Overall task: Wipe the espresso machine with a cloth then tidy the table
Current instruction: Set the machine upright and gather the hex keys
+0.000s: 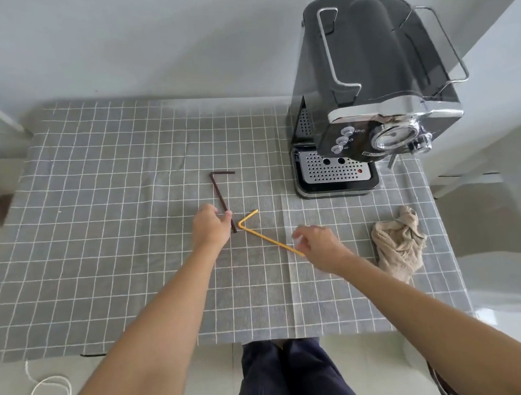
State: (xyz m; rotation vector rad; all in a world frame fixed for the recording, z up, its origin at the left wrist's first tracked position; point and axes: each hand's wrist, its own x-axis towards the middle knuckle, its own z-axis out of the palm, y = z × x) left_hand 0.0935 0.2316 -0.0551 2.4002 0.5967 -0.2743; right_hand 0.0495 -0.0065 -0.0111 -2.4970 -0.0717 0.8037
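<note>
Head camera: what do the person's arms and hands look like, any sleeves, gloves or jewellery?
Both forearms are bare as far as the view shows; no sleeve appears. The left hand and right hand have no gloves, and no rings, watch or wristband are visible. The only clothing in view is dark navy trousers with fine pinstripes, below the table edge.

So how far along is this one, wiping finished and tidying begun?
Wiping looks finished: the crumpled beige cloth lies put down on the grey checked tablecloth, away from the black espresso machine. Tidying is in hand: the left hand touches the bent dark brown straw, the right hand reaches the bent yellow straw. Both straws and cloth remain to clear.
</note>
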